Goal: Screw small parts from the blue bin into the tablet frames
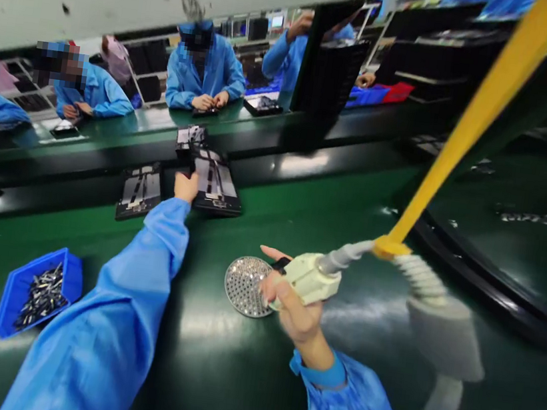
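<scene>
My left hand (186, 187) reaches far forward and grips the near edge of a black tray with a flat metal assembly (216, 184) on the conveyor belt. My right hand (293, 305) is closed around a cream-coloured electric screwdriver (312, 276), held over the green bench. The tool's grey coiled cable (427, 286) hangs from a yellow strap (470, 123). Just left of that hand lies a round perforated metal screw dish (244, 285). Both of my arms are in blue sleeves.
A second black tray (139, 191) lies left of the gripped one, another (190, 135) behind it. A blue bin of small metal parts (37, 291) stands at the near left. Across the belt, several people in blue coats work at their bench.
</scene>
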The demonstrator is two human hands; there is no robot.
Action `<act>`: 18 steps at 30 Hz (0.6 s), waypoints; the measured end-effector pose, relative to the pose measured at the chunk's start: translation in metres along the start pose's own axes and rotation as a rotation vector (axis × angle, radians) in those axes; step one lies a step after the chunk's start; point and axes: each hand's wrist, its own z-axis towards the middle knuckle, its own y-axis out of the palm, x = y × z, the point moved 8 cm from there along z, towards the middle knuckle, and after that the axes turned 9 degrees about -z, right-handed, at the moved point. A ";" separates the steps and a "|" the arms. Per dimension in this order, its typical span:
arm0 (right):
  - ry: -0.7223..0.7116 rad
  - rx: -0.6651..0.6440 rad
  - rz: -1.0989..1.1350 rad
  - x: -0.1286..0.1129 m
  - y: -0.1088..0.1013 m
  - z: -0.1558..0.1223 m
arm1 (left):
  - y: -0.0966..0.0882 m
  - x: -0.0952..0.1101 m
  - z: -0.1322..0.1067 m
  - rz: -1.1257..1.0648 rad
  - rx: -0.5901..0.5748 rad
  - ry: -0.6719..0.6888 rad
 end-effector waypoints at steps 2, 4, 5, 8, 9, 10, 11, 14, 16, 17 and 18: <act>-0.016 0.061 0.034 -0.002 -0.004 0.004 | -0.041 -0.012 -0.010 -0.037 0.066 0.019; -0.030 0.095 0.069 -0.005 -0.004 0.008 | -0.086 -0.029 -0.034 -0.076 0.101 0.048; -0.039 0.100 0.083 -0.006 -0.002 0.010 | -0.107 -0.040 -0.051 -0.127 0.101 0.068; -0.041 0.115 0.090 -0.007 0.004 0.013 | -0.146 -0.089 -0.120 -0.150 0.011 -0.029; -0.040 0.121 0.080 -0.006 0.007 0.013 | -0.149 -0.109 -0.147 -0.141 -0.050 -0.117; -0.040 0.123 0.067 -0.006 0.009 0.014 | -0.151 -0.126 -0.172 -0.154 -0.078 -0.184; -0.041 0.124 0.055 -0.005 0.012 0.014 | -0.152 -0.141 -0.196 -0.169 -0.086 -0.234; -0.039 0.145 0.029 -0.003 0.019 0.017 | -0.147 -0.164 -0.241 -0.074 -0.195 -0.289; -0.027 0.177 0.009 -0.001 0.023 0.019 | -0.153 -0.165 -0.247 0.118 -0.303 -0.239; -0.022 0.191 -0.002 0.001 0.024 0.021 | -0.163 -0.163 -0.243 0.216 -0.325 -0.199; -0.022 0.199 -0.007 0.002 0.026 0.023 | -0.177 -0.159 -0.237 0.292 -0.311 -0.159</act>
